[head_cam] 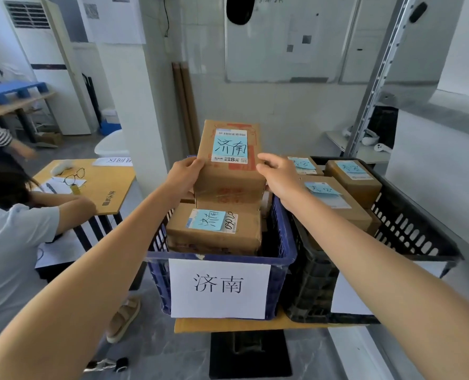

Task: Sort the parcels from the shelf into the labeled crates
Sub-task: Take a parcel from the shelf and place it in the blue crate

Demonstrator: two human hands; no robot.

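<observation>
A brown cardboard parcel (229, 171) with a blue note reading 济南 stands over the far end of the blue crate (282, 256), whose white front label also reads 济南. My left hand (185, 172) grips the parcel's left edge. My right hand (278, 176) is at its right edge, fingers extended against the side. Below it in the crate lies another parcel (214, 229) with the same blue note. To the right, the black crate (408, 231) holds several parcels (351, 179) with blue notes.
Both crates sit on a small yellow-topped stand (228, 325) with a black base. A seated person (11, 242) works at a wooden table (104, 185) on the left. A metal shelf upright (376, 78) rises at the right, next to a grey counter (447, 149).
</observation>
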